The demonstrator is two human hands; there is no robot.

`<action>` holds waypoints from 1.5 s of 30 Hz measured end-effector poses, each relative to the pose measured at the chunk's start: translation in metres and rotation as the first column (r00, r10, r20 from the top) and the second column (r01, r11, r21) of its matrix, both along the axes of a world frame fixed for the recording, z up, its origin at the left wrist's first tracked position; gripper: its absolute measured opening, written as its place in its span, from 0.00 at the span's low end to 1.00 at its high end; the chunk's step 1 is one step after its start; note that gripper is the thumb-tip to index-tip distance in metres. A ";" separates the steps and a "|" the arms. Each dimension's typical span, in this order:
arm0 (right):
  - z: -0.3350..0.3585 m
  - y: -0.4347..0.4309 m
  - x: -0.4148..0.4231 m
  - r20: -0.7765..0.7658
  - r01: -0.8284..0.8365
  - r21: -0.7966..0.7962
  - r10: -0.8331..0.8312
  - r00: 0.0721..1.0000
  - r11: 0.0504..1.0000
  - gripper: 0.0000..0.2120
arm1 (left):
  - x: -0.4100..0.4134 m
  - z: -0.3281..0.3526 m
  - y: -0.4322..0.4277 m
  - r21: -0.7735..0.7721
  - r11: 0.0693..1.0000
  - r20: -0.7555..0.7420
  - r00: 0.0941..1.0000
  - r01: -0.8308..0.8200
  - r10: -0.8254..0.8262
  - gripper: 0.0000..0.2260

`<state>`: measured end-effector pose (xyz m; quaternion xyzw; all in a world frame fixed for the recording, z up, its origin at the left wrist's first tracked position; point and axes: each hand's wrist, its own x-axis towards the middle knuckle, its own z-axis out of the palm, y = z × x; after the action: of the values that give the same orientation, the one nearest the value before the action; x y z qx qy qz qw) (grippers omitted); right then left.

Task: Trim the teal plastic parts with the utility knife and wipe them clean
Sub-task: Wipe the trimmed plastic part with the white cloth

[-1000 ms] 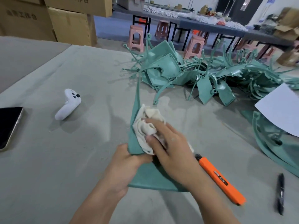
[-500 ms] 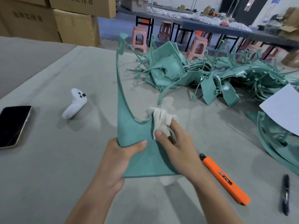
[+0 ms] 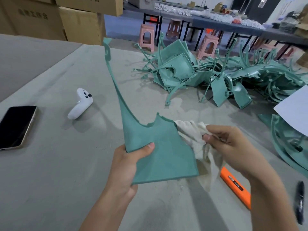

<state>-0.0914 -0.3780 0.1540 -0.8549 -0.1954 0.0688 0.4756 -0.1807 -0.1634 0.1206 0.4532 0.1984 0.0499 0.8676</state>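
- The left hand (image 3: 129,161) pinches the teal part (image 3: 160,150) by its wide corner.
- The right hand (image 3: 233,144) grips the cloth (image 3: 190,132).
- The part looks light and thin; its long arm probably bends.

Faint printed Chinese characters run across a carton (image 3: 33,15) far behind the controller (image 3: 80,104); the last three look like 工作台. The knife (image 3: 236,189), right of the controller, carries a small label too blurred to read.
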 end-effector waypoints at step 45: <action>-0.046 0.024 -0.028 0.444 0.021 -0.327 0.134 0.886 0.945 0.29 | 0.005 -0.006 0.043 0.187 0.966 0.120 0.972 0.177 -0.202 0.24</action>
<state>-0.1193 -0.3536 0.1085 -0.9067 -0.3136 -0.0907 0.2672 -0.1757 -0.1199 0.1144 0.5399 0.0887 0.0149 0.8369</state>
